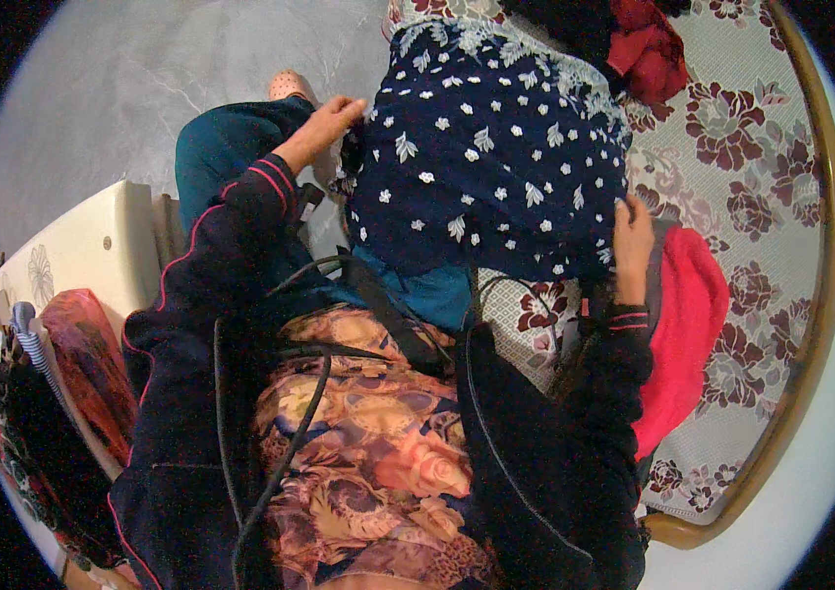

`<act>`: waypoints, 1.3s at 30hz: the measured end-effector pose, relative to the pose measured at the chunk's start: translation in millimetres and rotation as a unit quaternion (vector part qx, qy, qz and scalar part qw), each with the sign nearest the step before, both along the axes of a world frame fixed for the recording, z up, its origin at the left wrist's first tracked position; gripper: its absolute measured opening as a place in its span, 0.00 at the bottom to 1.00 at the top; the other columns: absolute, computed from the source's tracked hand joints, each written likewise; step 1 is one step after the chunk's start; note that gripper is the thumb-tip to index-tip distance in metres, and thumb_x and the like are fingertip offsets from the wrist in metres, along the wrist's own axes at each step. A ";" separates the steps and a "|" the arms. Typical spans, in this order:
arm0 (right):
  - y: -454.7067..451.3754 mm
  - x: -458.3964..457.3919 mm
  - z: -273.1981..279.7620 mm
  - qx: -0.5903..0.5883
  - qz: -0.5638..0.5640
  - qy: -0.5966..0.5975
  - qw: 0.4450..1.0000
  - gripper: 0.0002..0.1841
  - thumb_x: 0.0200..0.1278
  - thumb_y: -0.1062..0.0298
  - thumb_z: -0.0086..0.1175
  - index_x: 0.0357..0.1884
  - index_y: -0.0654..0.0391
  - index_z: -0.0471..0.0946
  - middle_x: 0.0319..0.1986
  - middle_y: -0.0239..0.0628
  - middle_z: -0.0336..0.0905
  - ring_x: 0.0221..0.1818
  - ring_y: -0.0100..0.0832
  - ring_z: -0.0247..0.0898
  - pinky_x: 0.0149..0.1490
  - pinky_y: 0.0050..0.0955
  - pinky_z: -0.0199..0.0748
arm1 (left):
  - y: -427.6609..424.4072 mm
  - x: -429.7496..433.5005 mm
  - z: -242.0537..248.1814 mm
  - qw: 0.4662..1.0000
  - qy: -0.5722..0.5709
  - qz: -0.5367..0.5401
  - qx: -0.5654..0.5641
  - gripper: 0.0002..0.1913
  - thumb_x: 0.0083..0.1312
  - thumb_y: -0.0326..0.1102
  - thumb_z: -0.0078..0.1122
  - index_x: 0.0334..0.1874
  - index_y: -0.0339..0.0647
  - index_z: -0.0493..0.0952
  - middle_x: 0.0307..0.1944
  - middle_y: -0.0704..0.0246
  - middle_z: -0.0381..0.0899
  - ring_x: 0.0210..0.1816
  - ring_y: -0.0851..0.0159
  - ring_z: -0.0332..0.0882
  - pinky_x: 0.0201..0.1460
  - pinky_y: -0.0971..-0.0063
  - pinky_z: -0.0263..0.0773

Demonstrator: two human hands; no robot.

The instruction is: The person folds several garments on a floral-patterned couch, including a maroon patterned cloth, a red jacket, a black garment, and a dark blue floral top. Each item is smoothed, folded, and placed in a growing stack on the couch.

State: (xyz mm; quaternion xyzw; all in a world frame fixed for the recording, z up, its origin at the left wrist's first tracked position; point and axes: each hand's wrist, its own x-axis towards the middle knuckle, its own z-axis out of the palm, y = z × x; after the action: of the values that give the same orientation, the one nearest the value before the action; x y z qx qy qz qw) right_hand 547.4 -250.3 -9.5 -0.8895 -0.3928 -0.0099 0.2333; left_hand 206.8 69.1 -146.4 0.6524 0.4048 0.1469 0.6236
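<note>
Spread before me lies a dark navy cloth [491,162] with small white flowers and leaves, its far edge bordered with pale lace-like leaves. My left hand [335,122] is at its upper left edge, thumb and fingers together; whether cloth is pinched between them cannot be told. At the lower right edge rests my right hand [633,236], fingers on the border of the cloth, grip unclear. Under the cloth's near edge show my teal trousers [417,291] and a flower-patterned cover [543,310].
A seat or couch with a floral cover [735,206] and curved wooden rim [823,243] extends at right. A bright red cloth [687,324] lies beside my right forearm, a dark red one [650,51] farther off. At left stand a cream panel [126,243] and a reddish bag [85,346].
</note>
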 end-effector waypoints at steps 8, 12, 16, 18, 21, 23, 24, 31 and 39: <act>-11.4 24.0 -21.5 -0.112 -0.043 0.025 0.992 0.16 0.57 0.60 0.52 0.38 0.64 0.69 0.33 0.45 0.76 0.35 0.43 0.72 0.41 0.35 0.68 | -1.4 4.4 8.8 0.996 -0.030 0.002 -0.082 0.11 0.61 0.41 0.55 0.35 0.41 0.73 0.26 0.77 0.72 0.28 0.76 0.67 0.31 0.82 0.63; -21.5 36.0 -21.0 0.095 -0.081 0.091 0.988 0.12 0.60 0.64 0.50 0.39 0.63 0.69 0.28 0.33 0.74 0.29 0.31 0.67 0.36 0.29 0.67 | 1.1 -2.5 22.0 0.980 -0.139 0.063 -0.128 0.07 0.60 0.39 0.58 0.30 0.46 0.72 0.24 0.80 0.67 0.28 0.77 0.63 0.32 0.83 0.58; -25.4 38.0 -15.8 0.256 -0.116 0.217 0.935 0.12 0.63 0.65 0.46 0.42 0.63 0.69 0.32 0.31 0.71 0.33 0.27 0.64 0.41 0.26 0.65 | -1.9 -3.9 36.1 0.958 -0.186 0.087 -0.201 0.07 0.60 0.39 0.58 0.31 0.46 0.70 0.26 0.81 0.69 0.30 0.78 0.64 0.34 0.83 0.59; -28.2 36.1 -10.6 0.282 -0.091 0.199 0.934 0.12 0.64 0.64 0.43 0.42 0.64 0.69 0.37 0.33 0.70 0.38 0.26 0.65 0.46 0.26 0.64 | -4.2 -7.4 43.2 0.946 -0.197 0.088 -0.244 0.08 0.62 0.39 0.55 0.33 0.43 0.71 0.29 0.77 0.72 0.33 0.76 0.68 0.38 0.82 0.63; -32.1 29.6 0.6 0.323 -0.133 0.216 0.912 0.13 0.64 0.64 0.43 0.43 0.64 0.69 0.36 0.33 0.71 0.39 0.27 0.67 0.47 0.27 0.65 | -5.9 -15.8 51.7 0.920 -0.198 0.052 -0.335 0.12 0.63 0.41 0.53 0.40 0.39 0.73 0.35 0.72 0.76 0.39 0.72 0.72 0.45 0.77 0.66; -36.0 20.5 10.1 0.341 -0.121 0.285 0.888 0.13 0.64 0.62 0.44 0.42 0.63 0.70 0.36 0.34 0.73 0.38 0.27 0.69 0.46 0.28 0.68 | -8.6 -26.4 54.9 0.946 -0.151 -0.002 -0.288 0.17 0.64 0.43 0.51 0.47 0.36 0.73 0.43 0.67 0.78 0.45 0.67 0.74 0.51 0.72 0.68; -37.3 15.6 15.5 0.326 -0.118 0.299 0.889 0.13 0.64 0.62 0.45 0.42 0.62 0.71 0.36 0.33 0.73 0.38 0.27 0.69 0.46 0.28 0.69 | -9.8 -30.4 55.4 0.924 -0.140 0.001 -0.355 0.17 0.64 0.43 0.51 0.48 0.36 0.73 0.44 0.67 0.78 0.45 0.66 0.75 0.51 0.72 0.68; -48.2 -2.9 36.5 0.138 -0.167 0.573 0.791 0.20 0.59 0.54 0.52 0.44 0.61 0.74 0.39 0.35 0.75 0.41 0.28 0.71 0.48 0.28 0.68 | -22.9 -40.8 53.4 0.917 -0.067 -0.020 -0.392 0.19 0.62 0.40 0.54 0.51 0.36 0.71 0.44 0.68 0.77 0.44 0.68 0.76 0.47 0.72 0.71; -66.0 13.6 16.3 0.141 -0.155 0.448 0.869 0.23 0.59 0.56 0.51 0.49 0.64 0.70 0.45 0.36 0.72 0.46 0.29 0.68 0.52 0.27 0.65 | -6.1 -50.4 39.8 0.937 -0.184 0.025 -0.297 0.06 0.64 0.41 0.52 0.40 0.51 0.71 0.38 0.82 0.73 0.42 0.78 0.70 0.45 0.79 0.64</act>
State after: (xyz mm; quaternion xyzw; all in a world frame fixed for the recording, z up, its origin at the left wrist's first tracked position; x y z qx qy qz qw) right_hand 561.0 -316.3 6.8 -0.8056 -0.0973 0.2985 0.5024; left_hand 156.5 63.1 -106.6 0.3885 0.3247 0.1530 0.8486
